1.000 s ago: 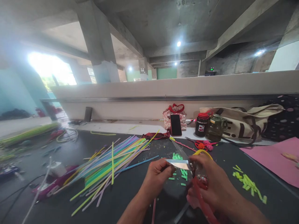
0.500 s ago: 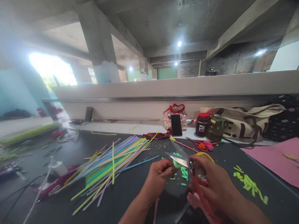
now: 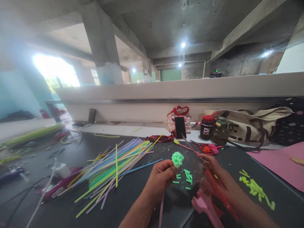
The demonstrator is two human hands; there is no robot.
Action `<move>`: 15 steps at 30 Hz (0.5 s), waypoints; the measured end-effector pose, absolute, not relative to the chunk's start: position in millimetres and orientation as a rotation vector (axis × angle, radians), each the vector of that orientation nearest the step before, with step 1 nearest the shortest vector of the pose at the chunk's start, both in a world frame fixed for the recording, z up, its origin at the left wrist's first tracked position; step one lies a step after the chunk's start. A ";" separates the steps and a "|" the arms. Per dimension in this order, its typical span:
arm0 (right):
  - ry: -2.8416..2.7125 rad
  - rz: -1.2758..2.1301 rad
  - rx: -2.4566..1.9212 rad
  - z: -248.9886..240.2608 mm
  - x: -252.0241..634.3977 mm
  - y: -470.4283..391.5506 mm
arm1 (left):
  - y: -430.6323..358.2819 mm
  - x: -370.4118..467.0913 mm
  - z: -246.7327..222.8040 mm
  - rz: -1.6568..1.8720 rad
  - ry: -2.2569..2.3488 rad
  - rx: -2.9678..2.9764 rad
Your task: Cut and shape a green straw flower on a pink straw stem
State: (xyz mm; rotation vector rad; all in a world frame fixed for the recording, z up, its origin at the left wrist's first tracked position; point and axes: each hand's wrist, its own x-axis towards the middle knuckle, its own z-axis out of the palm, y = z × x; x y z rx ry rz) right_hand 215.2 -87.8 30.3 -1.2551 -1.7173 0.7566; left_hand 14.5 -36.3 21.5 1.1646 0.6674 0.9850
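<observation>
My left hand (image 3: 161,175) pinches a green pipe-cleaner flower (image 3: 177,159), its fluffy round head standing above my thumb and fingers. A thin pale pink stem (image 3: 161,205) shows below that hand. My right hand (image 3: 215,172) is closed on a pair of red-handled scissors (image 3: 212,177), slightly blurred, with the blades pointing up and away to the right of the flower. Short green pipe-cleaner pieces (image 3: 188,176) lie on the dark table between my hands. A pink ribbon-like thing (image 3: 201,202) lies under my right hand; what it belongs to is unclear.
Long coloured pipe cleaners (image 3: 106,174) lie spread on the left. Yellow-green cut pieces (image 3: 257,188) and a pink sheet (image 3: 277,161) are on the right. At the back stand a phone (image 3: 180,127), a black bottle (image 3: 206,127), a jar (image 3: 220,130) and a canvas bag (image 3: 247,125).
The scissor blades have swung up and right, away from the flower. The green flower head, partly hidden behind the blades before, now shows fully, upright in my left hand.
</observation>
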 end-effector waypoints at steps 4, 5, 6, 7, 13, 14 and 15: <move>-1.848 0.630 -1.259 29.7 214.4 -90.9 | -33.9 11.4 17.2 0.959 0.641 1.231; -1.872 0.586 -1.263 27.2 214.1 -90.5 | -33.4 11.1 16.1 0.956 0.639 1.253; -1.893 0.548 -1.267 24.3 213.9 -89.8 | -33.2 10.9 15.3 0.958 0.634 1.270; -1.912 0.518 -1.269 21.6 213.7 -88.9 | -33.1 10.9 14.8 0.961 0.626 1.281; -1.956 0.424 -1.259 18.9 213.1 -86.6 | -36.9 12.5 18.6 0.980 0.628 1.275; -1.956 0.419 -1.254 20.5 212.9 -87.1 | -37.9 12.7 19.7 0.988 0.637 1.275; -1.956 0.416 -1.246 22.4 212.6 -87.8 | -38.6 12.9 20.7 0.992 0.644 1.276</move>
